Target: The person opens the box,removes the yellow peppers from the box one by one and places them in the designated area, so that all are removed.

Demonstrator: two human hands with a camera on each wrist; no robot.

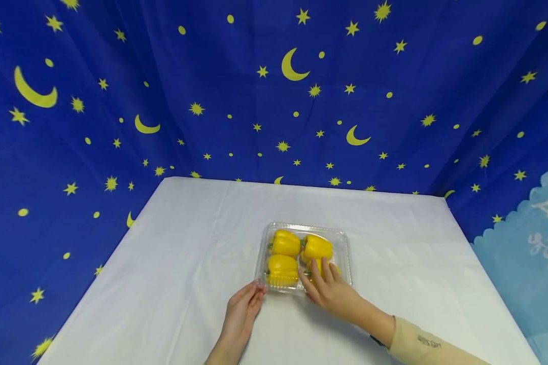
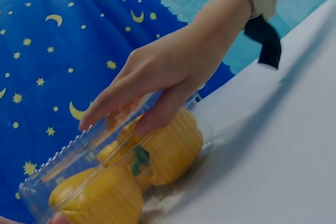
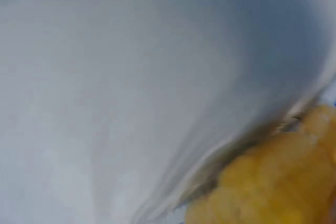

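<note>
A clear plastic container [image 1: 343, 243] on the white cloth holds several yellow bell peppers, including a far-left pepper [image 1: 286, 243], a far-right pepper [image 1: 318, 247] and a near-left pepper [image 1: 282, 266]. At the container's near left corner, my left hand [image 1: 242, 312] pinches the rim between thumb and fingers. My right hand [image 1: 335, 296] reaches over the near right side, its spread, fairly straight fingers lying on the near-right pepper and partly hiding it. The left wrist view shows the right hand [image 2: 163, 72] from the side, thumb lowered beside a pepper [image 2: 176, 145]. Yellow pepper [image 3: 268, 187] blurs in the right wrist view.
The white-covered table [image 1: 201, 223] extends around the container on all sides. A dark blue cloth [image 1: 237, 91] with yellow moons and stars hangs behind and at the sides. A light blue panel with white lettering [image 1: 525, 253] stands at the right.
</note>
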